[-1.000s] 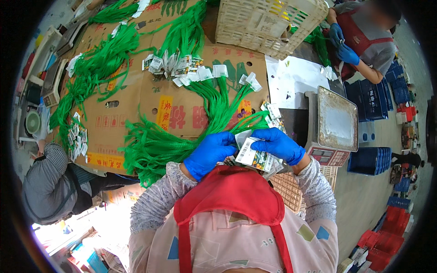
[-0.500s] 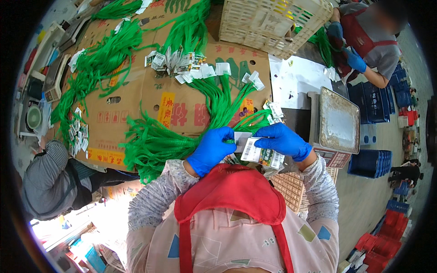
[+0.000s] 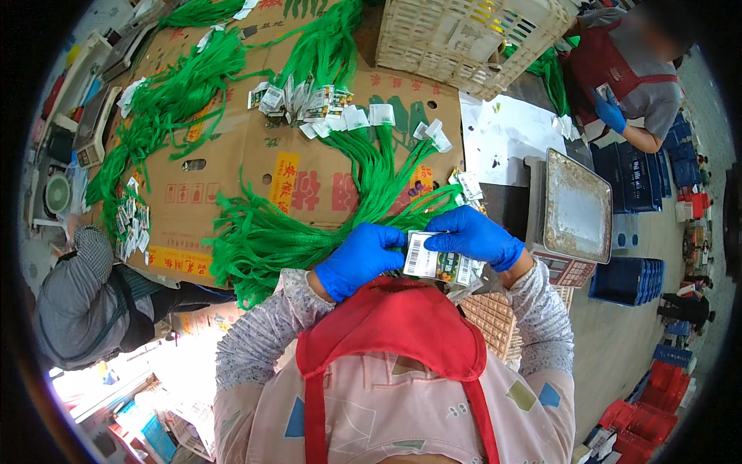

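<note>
Just above my red apron, my right hand (image 3: 481, 238) in a blue glove is closed on a small stack of printed labels (image 3: 421, 257), white barcoded ones and dark green ones. My left hand (image 3: 358, 261), also blue-gloved, is closed with its fingertips at the stack's left edge; what lies inside its grip is hidden. Green mesh bags (image 3: 309, 232) lie in a long bundle right beyond my hands, loose ends to the left. White tags (image 3: 468, 185) hang from some bags near my right hand. More tagged bags (image 3: 309, 100) lie farther up the table.
Flattened cardboard (image 3: 239, 155) covers the table. A cream plastic crate (image 3: 464, 46) stands at the far side, a weighing scale (image 3: 576, 205) at the right. More mesh (image 3: 178, 93) is at the left. A co-worker (image 3: 634, 77) stands far right, another person (image 3: 85, 301) left.
My hands have come closer together, and the pale piece that showed between them is covered now. The co-worker at the far right has moved their hands and holds a small item.
</note>
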### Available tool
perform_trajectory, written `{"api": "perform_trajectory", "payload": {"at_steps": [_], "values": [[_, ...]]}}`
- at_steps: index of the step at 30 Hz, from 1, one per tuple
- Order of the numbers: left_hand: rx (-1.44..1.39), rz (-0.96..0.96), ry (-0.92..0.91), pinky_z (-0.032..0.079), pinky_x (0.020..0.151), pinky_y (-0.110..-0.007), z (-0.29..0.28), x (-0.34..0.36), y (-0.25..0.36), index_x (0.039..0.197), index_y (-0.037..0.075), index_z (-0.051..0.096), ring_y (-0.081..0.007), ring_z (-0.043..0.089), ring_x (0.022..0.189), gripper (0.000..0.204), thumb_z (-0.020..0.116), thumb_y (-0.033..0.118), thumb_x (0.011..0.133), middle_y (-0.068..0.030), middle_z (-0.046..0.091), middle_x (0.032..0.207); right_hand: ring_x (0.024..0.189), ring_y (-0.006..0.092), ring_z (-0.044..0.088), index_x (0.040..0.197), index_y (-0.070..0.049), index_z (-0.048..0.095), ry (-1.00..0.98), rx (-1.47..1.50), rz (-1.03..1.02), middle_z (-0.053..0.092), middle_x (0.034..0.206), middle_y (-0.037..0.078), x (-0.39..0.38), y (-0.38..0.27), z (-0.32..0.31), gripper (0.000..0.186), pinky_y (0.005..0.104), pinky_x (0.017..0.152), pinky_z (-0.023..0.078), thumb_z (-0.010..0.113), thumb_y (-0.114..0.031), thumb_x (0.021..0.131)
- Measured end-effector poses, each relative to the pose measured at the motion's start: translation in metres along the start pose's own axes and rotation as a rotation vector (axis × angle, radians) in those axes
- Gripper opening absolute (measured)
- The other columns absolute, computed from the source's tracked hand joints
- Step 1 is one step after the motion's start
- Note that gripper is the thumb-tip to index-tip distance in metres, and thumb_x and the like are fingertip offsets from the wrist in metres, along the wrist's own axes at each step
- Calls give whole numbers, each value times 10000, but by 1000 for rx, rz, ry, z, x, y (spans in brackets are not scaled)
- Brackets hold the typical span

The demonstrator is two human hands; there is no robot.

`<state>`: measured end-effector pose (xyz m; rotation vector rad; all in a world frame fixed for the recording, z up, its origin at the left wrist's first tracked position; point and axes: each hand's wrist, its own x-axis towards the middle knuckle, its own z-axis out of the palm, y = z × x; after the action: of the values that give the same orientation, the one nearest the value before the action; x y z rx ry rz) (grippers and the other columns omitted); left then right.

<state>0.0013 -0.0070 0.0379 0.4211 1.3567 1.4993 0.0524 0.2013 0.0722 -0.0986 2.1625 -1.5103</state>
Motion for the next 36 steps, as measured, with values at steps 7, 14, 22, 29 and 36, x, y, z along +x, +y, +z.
{"api": "perform_trajectory", "payload": {"at_steps": [7, 14, 22, 29, 36], "values": [[57, 40, -5, 461, 691, -244, 0, -2, 4, 958, -47, 593, -118, 570, 769, 250, 574, -3, 712, -97, 620, 877, 633, 133, 551, 850, 13, 614, 8, -63, -2, 599, 704, 116, -2, -3, -5, 215, 277, 598, 440, 609, -190, 780], [31, 104, 38, 460, 656, -254, 3, -2, 1, 951, -46, 599, -110, 559, 730, 250, 575, 15, 710, -105, 627, 835, 619, 117, 538, 841, 20, 613, 8, -57, 17, 598, 696, 121, -1, -6, -3, 220, 272, 586, 434, 615, -189, 772], [54, 115, 69, 461, 666, -257, 3, -1, -6, 949, -50, 597, -112, 568, 750, 244, 576, 26, 718, -121, 628, 833, 701, 159, 583, 927, 24, 607, 58, -51, 54, 620, 779, 154, -1, -2, 2, 264, 280, 652, 458, 616, -185, 766], [76, 121, 67, 457, 677, -254, 4, -3, -2, 967, -39, 598, -111, 569, 752, 245, 568, 16, 730, -122, 631, 850, 693, 172, 584, 917, 24, 609, 46, -75, 80, 617, 777, 154, 0, -5, 1, 261, 287, 641, 456, 617, -188, 766], [123, 103, 32, 463, 730, -267, 3, -3, -2, 955, -36, 592, -126, 571, 798, 212, 558, -6, 747, -108, 619, 891, 646, 170, 568, 858, 19, 610, 36, -113, 61, 601, 734, 151, 1, -5, 0, 232, 295, 598, 442, 616, -195, 767]]}}
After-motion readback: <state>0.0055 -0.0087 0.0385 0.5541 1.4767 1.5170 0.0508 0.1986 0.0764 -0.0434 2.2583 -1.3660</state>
